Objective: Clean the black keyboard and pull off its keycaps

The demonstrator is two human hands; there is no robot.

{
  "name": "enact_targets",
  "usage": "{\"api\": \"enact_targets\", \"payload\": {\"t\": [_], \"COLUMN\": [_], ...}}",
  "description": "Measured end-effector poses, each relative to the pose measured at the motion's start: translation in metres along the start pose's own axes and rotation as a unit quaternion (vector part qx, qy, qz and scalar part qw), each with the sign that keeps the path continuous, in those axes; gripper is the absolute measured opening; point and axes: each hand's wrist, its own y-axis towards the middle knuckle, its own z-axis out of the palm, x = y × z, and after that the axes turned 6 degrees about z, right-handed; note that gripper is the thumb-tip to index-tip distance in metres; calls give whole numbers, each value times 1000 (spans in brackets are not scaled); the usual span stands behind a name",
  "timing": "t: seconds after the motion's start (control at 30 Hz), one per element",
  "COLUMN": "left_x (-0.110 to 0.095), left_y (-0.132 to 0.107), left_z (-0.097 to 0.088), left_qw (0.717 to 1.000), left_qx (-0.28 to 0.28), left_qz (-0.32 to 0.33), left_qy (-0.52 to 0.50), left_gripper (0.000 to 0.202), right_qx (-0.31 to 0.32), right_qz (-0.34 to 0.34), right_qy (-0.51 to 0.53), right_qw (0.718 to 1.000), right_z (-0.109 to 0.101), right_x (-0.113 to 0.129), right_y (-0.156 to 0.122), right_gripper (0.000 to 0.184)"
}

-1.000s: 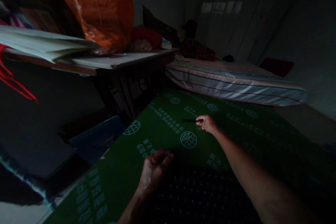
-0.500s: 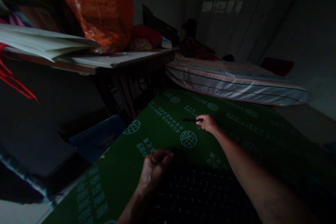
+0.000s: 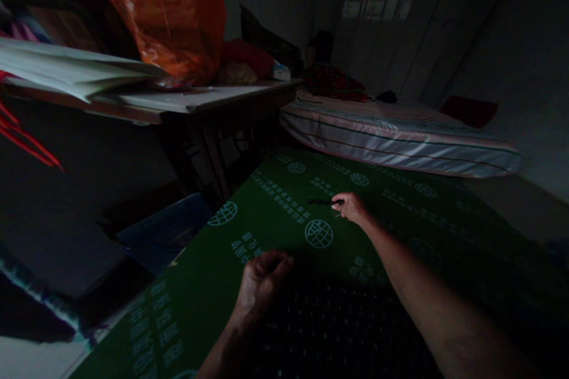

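Observation:
My right hand point(image 3: 351, 206) is closed in a pinch on one end of a thin black stick-like object point(image 3: 320, 202), whose bumpy free end points left. Its exact kind is too dark and small to tell. Both are over the green board point(image 3: 275, 219), which is printed with pale globe marks and lettering. Nearer to me, my left hand point(image 3: 267, 269) rests at the board with its fingers curled in. Whatever it may hold is hidden.
Dark cloth-like material with small pale dots point(image 3: 329, 331) fills the bottom. To the left, a table point(image 3: 195, 100) carries an orange plastic bag point(image 3: 178, 18) and papers point(image 3: 75, 71). Below it is a blue container point(image 3: 164, 231). A striped mattress point(image 3: 400, 142) lies beyond the board.
Almost nothing differs. Both hands keep their places and the black stick-like object stays in my right hand; the view shifts very slightly.

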Motion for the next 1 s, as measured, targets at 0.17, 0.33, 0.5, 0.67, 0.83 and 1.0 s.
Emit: {"api": "enact_targets", "payload": {"t": [0.17,0.33,0.5,0.67,0.83,1.0], "left_x": [3,2,0,4,3,3], "left_y": [2,2,1,2,2,2], "left_z": [0,1,0,-1,-1,0], "left_qw": [1000,1000,1000,999,1000,1000], "left_qx": [1,-4,-3,7,1,4], "left_qz": [-2,4,-9,21,8,7], "left_qy": [-5,-9,5,24,13,5], "left_gripper": [27,27,29,29,29,29], "right_qx": [1,-2,-2,-4,-3,-5], "right_qz": [-4,-7,-5,-7,1,3], "right_qy": [-3,-5,-6,-9,-13,-17], "right_qw": [1000,1000,1000,1000,1000,1000], "right_z": [0,0,1,0,0,0], "right_x": [0,-2,-3,-4,-3,-2], "right_y": [1,2,3,3,3,2], "right_gripper": [24,23,24,23,24,24]}}
